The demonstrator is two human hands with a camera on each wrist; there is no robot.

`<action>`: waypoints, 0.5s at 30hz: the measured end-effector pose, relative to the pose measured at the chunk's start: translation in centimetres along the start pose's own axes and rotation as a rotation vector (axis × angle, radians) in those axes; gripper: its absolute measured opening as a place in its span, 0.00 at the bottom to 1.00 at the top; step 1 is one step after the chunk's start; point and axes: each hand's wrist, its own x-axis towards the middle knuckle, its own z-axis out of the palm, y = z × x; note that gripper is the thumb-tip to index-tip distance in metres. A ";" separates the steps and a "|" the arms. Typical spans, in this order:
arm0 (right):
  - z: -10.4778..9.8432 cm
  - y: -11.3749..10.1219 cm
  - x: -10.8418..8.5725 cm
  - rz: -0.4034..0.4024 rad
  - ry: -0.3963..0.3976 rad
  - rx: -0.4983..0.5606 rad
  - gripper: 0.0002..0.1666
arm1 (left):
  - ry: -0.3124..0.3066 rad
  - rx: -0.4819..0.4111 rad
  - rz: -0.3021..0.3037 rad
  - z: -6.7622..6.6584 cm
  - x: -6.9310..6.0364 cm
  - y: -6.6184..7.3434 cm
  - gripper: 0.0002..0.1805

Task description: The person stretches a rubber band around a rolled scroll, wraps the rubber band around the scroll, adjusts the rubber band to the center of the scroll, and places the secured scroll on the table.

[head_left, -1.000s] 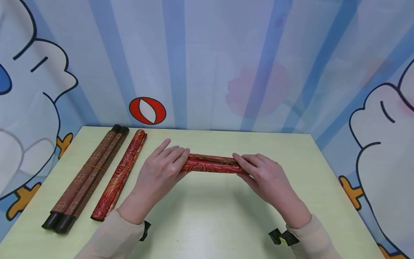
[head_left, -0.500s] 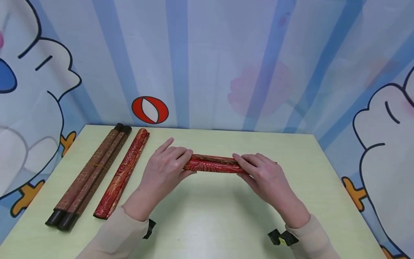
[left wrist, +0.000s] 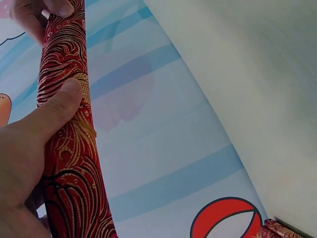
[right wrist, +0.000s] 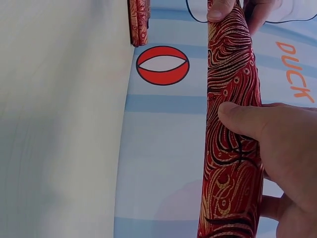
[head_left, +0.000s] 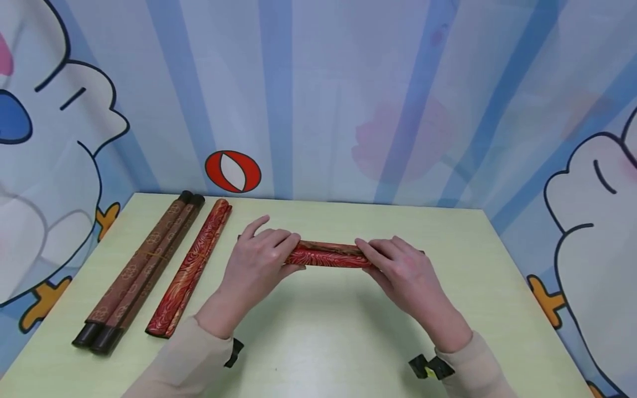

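Observation:
Above the middle of the table, a red brocade roll point(head_left: 325, 255) with gold and black swirls is held level, side to side. My left hand point(head_left: 260, 264) grips its left part, the thumb point(left wrist: 62, 106) lying along the patterned cloth in the left wrist view. The right part is held by my right hand point(head_left: 404, 272); in the right wrist view its thumb point(right wrist: 242, 119) presses on the near face. A thin yellowish tie seems to go round the roll point(left wrist: 74, 163). Both ends are mostly hidden by the hands in the head view.
A second red roll point(head_left: 191, 265) lies slanted on the table point(head_left: 318, 342), left of my left hand. Beside it lie two brown rolls point(head_left: 141, 268) with black ends, tied together. A cartoon-printed backdrop point(head_left: 318, 99) stands behind the table.
The head view shifts slightly, so the table things appear a little further right. My left hand moves slightly right in the view; both hands keep hold of the red roll.

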 end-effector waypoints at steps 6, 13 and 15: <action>0.1 0.1 -0.6 0.028 0.004 0.019 0.35 | -0.069 0.031 -0.037 -0.8 0.3 0.0 0.38; -0.4 0.6 -0.4 0.009 0.026 0.007 0.35 | -0.172 0.100 -0.086 -2.5 0.2 -0.9 0.35; -0.4 0.6 -0.3 0.005 0.031 0.003 0.34 | -0.180 0.096 -0.088 -2.5 0.2 -0.9 0.31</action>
